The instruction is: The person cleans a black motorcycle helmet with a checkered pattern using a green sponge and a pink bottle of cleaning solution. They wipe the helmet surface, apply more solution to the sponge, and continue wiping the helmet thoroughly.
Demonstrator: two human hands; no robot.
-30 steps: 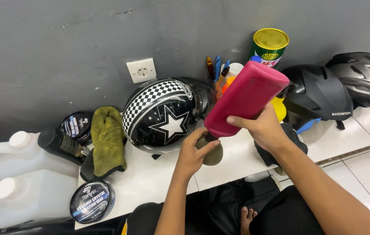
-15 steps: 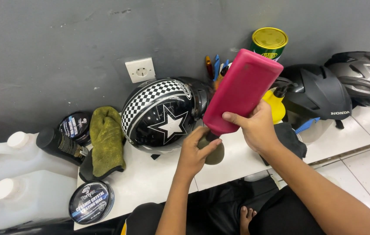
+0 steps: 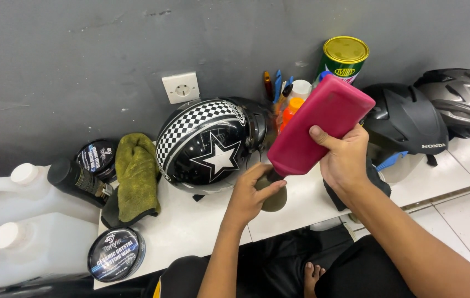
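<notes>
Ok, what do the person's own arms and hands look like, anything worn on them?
Both forearms are bare: no sleeves, gloves, watch or rings show. The left hand and right hand have short, plain nails. Only dark clothing shows below, at the lap.

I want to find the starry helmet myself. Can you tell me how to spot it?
Look at the grey wall with the white socket. Right below it, on the white tiled ledge, sits the black helmet, between a green cloth and the pink bottle. Only it has a big white star and a checkered stripe; the other helmets are plain.
</notes>
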